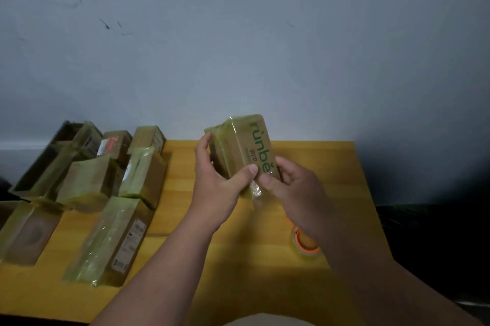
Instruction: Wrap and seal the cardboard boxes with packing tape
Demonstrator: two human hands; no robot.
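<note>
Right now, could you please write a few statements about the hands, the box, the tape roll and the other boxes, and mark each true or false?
1. Both hands hold the box with green lettering above the table. True.
2. The tape roll is on the left hand's wrist. False: it lies on the table, partly hidden under the right forearm.
3. The wrapped boxes are grouped on the left side of the table. True.
4. The right hand rests flat on the table. False: its thumb and fingers pinch the box's near end, where loose clear tape hangs.
5. The held box is bare cardboard. False: glossy tape covers it.
</note>
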